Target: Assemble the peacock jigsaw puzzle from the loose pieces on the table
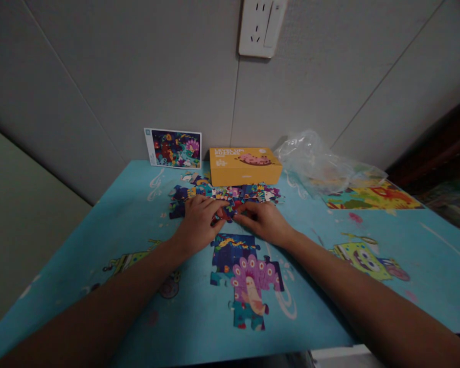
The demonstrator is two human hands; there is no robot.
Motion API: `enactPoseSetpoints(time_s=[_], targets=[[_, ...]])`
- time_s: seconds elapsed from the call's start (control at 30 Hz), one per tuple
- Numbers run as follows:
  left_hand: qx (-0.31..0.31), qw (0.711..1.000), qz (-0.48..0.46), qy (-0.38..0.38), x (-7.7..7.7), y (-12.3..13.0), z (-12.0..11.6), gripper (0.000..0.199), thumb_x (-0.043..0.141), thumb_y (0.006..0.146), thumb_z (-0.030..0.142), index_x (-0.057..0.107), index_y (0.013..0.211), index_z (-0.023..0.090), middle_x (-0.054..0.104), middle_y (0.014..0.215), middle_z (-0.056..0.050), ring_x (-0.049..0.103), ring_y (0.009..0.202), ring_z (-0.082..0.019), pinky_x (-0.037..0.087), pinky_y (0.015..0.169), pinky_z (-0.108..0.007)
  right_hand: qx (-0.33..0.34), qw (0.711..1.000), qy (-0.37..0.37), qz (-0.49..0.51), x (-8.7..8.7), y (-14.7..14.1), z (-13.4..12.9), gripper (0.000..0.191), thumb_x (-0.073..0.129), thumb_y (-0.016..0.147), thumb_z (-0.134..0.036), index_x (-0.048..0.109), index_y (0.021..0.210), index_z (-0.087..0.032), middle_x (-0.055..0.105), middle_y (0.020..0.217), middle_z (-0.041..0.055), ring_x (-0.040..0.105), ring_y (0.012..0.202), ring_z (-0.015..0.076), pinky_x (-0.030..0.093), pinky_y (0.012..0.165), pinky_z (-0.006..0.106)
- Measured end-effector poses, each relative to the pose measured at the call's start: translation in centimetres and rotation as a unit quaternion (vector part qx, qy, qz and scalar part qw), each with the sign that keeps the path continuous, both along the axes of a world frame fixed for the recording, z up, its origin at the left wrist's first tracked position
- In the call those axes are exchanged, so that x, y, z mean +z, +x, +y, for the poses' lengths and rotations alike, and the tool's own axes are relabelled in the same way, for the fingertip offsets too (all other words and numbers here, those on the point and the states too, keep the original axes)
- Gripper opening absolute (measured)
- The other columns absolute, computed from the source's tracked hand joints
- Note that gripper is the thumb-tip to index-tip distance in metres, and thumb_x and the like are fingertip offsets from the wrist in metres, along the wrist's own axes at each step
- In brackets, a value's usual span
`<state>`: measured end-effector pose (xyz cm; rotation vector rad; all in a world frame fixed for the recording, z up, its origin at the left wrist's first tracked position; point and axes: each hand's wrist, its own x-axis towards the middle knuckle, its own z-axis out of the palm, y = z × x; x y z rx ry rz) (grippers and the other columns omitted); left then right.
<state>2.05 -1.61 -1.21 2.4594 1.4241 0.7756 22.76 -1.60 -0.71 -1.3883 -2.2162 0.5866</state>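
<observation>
Step in hand: sorting or picking among the loose puzzle pieces (253, 192), judging by both hands being at the pile.
Left hand (200, 221): fingers curled over the near side of the pile, thumb and forefinger bent toward each other; whether they pinch a piece, I cannot tell.
Right hand (266, 222): thumb and forefinger drawn close at a dark piece (230, 210) between the hands; a firm grip cannot be made out.
Loose pieces: heaped and overlapping, just in front of the yellow box (246, 171).
Joined section (249, 273): flat on the desk (199, 317), nearer the person, its edges uneven.
Picture card (176, 148): upright, left of the box.
Next move calls for: probably parting one piece from its neighbours and checking its colours against the card.
</observation>
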Motion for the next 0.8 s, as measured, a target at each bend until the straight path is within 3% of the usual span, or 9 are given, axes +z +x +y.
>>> enactPoseSetpoints(time_s=[0.13, 0.23, 0.3, 0.47, 0.8], targets=[[0.073, 0.997, -0.025, 0.019, 0.1, -0.1, 0.2, 0.035, 0.066, 0.08, 0.02, 0.064, 0.114, 0.02, 0.069, 0.101, -0.005, 0.055, 0.105, -0.026, 0.038, 0.097, -0.041, -0.092, 0.995, 0.028, 0.028, -0.1, 0.3, 0.2, 0.029, 0.049, 0.09, -0.039, 0.066, 0.078, -0.019, 0.062, 0.059, 0.0006, 0.05, 0.052, 0.0121, 0.032, 0.054, 0.026], [0.173, 0.984, 0.003, 0.033, 0.1, -0.2, 0.4, 0.033, 0.064, 0.08, 0.024, 0.065, 0.112, 0.019, 0.066, 0.114, -0.009, 0.05, 0.113, -0.031, 0.037, 0.098, -0.046, -0.189, 0.978, 0.07, 0.046, -0.1, 1.0, 0.8, 0.029, 0.048, 0.089, -0.039, 0.064, 0.076, -0.018, 0.063, 0.059, 0.0019, 0.051, 0.051, 0.013, 0.031, 0.053, 0.027], [0.205, 0.978, 0.034, 0.032, -0.1, -0.3, 0.5, 0.033, 0.063, 0.08, 0.028, 0.066, 0.112, 0.02, 0.063, 0.122, -0.009, 0.046, 0.118, -0.034, 0.036, 0.098, -0.05, -0.241, 0.966, 0.085, 0.036, 0.0, 1.4, 1.2, 0.028, 0.05, 0.087, -0.038, 0.064, 0.075, -0.018, 0.063, 0.059, 0.0025, 0.051, 0.051, 0.0136, 0.03, 0.053, 0.028], [0.186, 0.979, 0.079, 0.02, -0.8, -0.4, 0.5, 0.031, 0.059, 0.083, 0.033, 0.07, 0.11, 0.022, 0.058, 0.134, -0.008, 0.041, 0.121, -0.038, 0.033, 0.097, -0.056, -0.297, 0.953, 0.064, -0.019, 0.1, 2.0, 1.7, 0.028, 0.052, 0.086, -0.038, 0.066, 0.073, -0.018, 0.066, 0.064, 0.0047, 0.054, 0.055, 0.0158, 0.029, 0.053, 0.028], [0.172, 0.981, 0.084, 0.016, -0.5, -0.5, 0.4, 0.027, 0.058, 0.083, 0.032, 0.075, 0.102, 0.023, 0.061, 0.128, -0.008, 0.041, 0.117, -0.038, 0.034, 0.095, -0.058, -0.298, 0.952, 0.041, -0.06, 0.0, 1.8, 1.9, 0.027, 0.053, 0.085, -0.036, 0.066, 0.068, -0.019, 0.068, 0.066, 0.0055, 0.055, 0.057, 0.0165, 0.028, 0.053, 0.027]])
